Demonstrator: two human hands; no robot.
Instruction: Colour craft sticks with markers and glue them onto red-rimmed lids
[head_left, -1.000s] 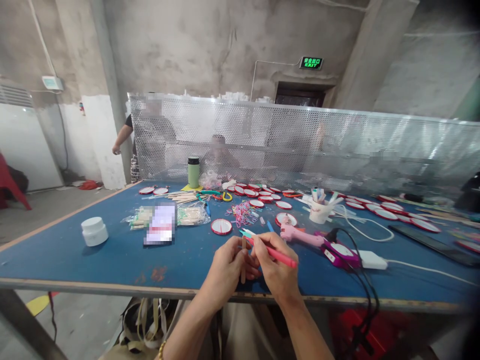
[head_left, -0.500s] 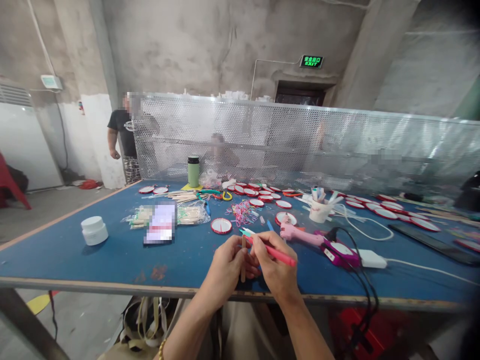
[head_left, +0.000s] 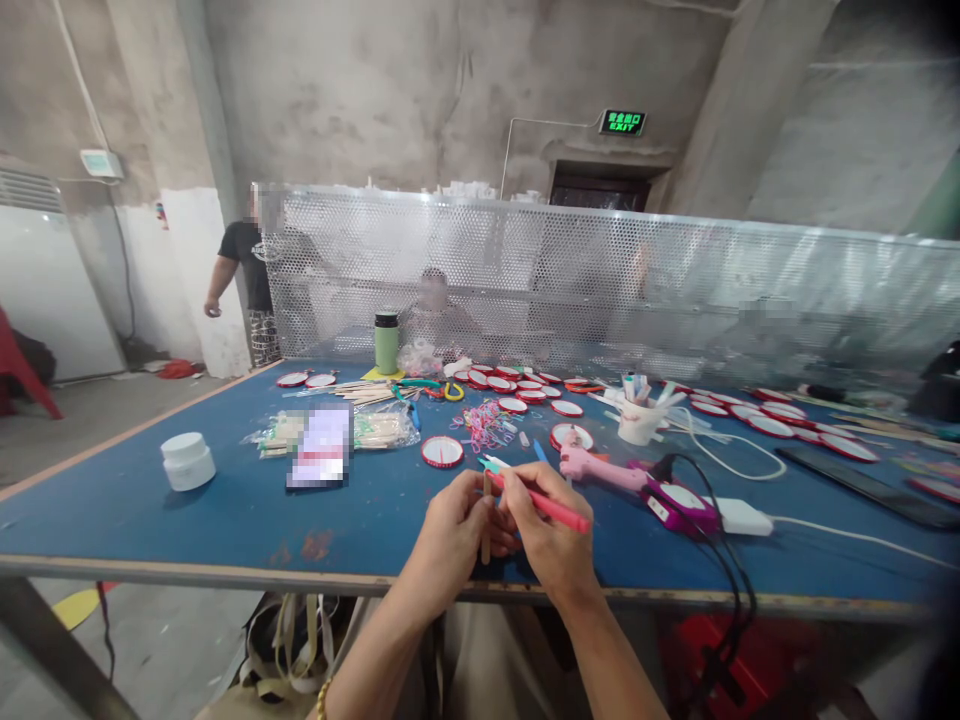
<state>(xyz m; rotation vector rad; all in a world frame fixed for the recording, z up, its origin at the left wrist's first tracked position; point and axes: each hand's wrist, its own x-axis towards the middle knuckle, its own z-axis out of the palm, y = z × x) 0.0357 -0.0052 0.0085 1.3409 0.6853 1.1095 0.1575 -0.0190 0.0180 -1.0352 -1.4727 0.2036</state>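
My left hand (head_left: 456, 520) is closed on a flat wooden craft stick (head_left: 487, 545), held upright near the table's front edge. In my right hand (head_left: 553, 530) is a red pen (head_left: 551, 508), its front end close to the top of the stick. Whether the pen's tip touches the stick is hidden by my fingers. Just past my fingertips shows a teal-and-white item (head_left: 491, 464), too small to name. Beyond my hands lie a round white disc with a red rim (head_left: 442, 452) and a pile of colourful rubber bands (head_left: 484, 425).
To the left are a white jar (head_left: 188, 462), a phone (head_left: 321, 447) and bagged wooden sticks (head_left: 386, 428). A pink-and-purple tool (head_left: 679, 505) with cables lies right, near a cup of pens (head_left: 637, 422). A green bottle (head_left: 387, 345) stands before the perforated metal screen (head_left: 480, 270).
My hands, the pen and the stick stay almost still. At the back left, the standing person's arm has swung slightly outward.
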